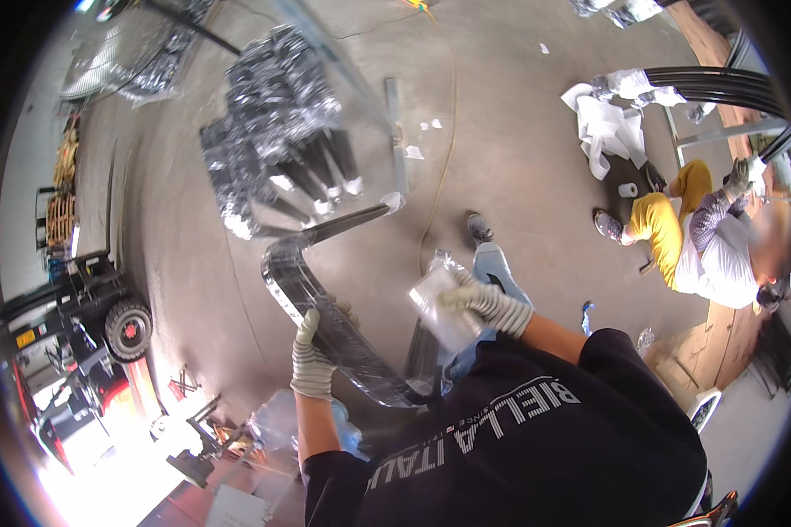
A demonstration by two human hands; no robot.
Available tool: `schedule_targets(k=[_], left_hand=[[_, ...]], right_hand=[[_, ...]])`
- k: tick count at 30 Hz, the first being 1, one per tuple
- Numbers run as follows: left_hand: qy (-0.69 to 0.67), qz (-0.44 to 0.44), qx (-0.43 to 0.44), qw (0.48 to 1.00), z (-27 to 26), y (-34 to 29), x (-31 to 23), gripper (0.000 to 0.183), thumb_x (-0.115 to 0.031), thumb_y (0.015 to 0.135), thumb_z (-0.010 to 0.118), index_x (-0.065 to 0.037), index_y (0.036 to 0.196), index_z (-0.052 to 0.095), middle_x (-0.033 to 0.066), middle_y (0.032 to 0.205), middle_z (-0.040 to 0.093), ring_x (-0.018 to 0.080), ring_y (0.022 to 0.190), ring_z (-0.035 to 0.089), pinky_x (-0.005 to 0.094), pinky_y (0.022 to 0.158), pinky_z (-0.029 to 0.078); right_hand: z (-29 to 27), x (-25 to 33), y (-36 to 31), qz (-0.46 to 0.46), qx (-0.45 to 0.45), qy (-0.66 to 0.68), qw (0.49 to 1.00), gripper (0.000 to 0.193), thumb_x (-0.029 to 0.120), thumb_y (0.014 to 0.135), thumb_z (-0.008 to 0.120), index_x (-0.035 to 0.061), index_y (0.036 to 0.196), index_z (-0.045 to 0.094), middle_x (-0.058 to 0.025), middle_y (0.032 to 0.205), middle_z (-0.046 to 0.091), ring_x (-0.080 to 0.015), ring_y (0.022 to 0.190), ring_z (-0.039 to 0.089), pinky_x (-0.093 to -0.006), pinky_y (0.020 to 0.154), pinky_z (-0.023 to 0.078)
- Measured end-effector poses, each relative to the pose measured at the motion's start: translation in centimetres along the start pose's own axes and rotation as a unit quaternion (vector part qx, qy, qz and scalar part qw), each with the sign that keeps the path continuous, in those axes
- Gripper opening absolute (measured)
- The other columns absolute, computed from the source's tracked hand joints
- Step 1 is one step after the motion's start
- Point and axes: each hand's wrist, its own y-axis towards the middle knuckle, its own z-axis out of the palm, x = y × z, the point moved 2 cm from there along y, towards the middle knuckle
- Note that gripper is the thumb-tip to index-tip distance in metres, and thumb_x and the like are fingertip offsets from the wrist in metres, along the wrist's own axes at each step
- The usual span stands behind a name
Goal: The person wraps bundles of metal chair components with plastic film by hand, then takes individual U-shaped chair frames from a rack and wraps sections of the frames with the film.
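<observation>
My left hand (313,358), in a white striped work glove, is closed around a black bent frame piece (353,350). Clear film covers its lower bar and bend, and a bare-looking arm of it runs up toward the middle. In my gloved right hand (492,304) is a roll of clear stretch film (439,303), held close to my body at the right of the frame. The frame's lower end reaches my shirt, and part of it is hidden there.
A stack of film-wrapped black parts (281,114) stands ahead on the left, beside a grey metal bar (395,132). A forklift (88,325) is at the left. On the right a person in yellow trousers (659,228) works near long black tubes (712,86). A yellow cable (453,132) crosses the floor.
</observation>
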Motion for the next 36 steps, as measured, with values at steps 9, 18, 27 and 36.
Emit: schedule_targets(k=[9, 18, 27, 36], left_hand=[[0.100, 0.030, -0.095, 0.990, -5.7, -9.1, -7.8, 0.040, -0.030, 0.078, 0.062, 0.002, 0.100, 0.056, 0.0164, 0.091, 0.062, 0.0248, 0.080, 0.060, 0.0377, 0.069, 0.051], [0.162, 0.083, -0.193, 0.964, -16.8, -11.2, -18.7, 0.034, -0.028, 0.078, 0.062, 0.001, 0.095, 0.057, 0.0131, 0.079, 0.062, 0.0219, 0.066, 0.060, 0.0327, 0.061, 0.051], [0.143, 0.060, -0.262, 0.953, -30.8, -7.9, -29.7, 0.038, -0.036, 0.074, 0.066, -0.003, 0.091, 0.060, 0.0141, 0.076, 0.063, 0.0247, 0.062, 0.062, 0.0359, 0.057, 0.053], [0.040, 0.025, -0.147, 0.988, -34.7, 2.6, -37.2, 0.027, -0.021, 0.081, 0.063, -0.001, 0.098, 0.058, 0.0120, 0.085, 0.064, 0.0254, 0.075, 0.063, 0.0394, 0.070, 0.053]], right_hand=[[2.8, -2.5, -1.5, -0.031, -0.041, 0.064, 0.997, 0.068, 0.038, 0.064, 0.076, -0.0011, 0.112, 0.049, -0.0161, 0.091, 0.060, -0.0300, 0.080, 0.062, -0.0406, 0.071, 0.053], [6.7, -5.3, 6.3, -0.001, -0.066, 0.090, 0.994, 0.065, 0.037, 0.066, 0.074, -0.0020, 0.111, 0.049, -0.0175, 0.089, 0.060, -0.0318, 0.075, 0.063, -0.0411, 0.068, 0.054], [13.3, -6.3, 21.4, 0.113, -0.080, 0.048, 0.989, 0.055, 0.032, 0.071, 0.072, -0.0018, 0.108, 0.051, -0.0129, 0.089, 0.061, -0.0239, 0.076, 0.063, -0.0357, 0.069, 0.053], [18.6, -5.8, 26.6, 0.084, -0.132, 0.026, 0.987, 0.061, 0.037, 0.071, 0.070, -0.0039, 0.111, 0.047, -0.0172, 0.088, 0.060, -0.0289, 0.075, 0.064, -0.0384, 0.067, 0.055]])
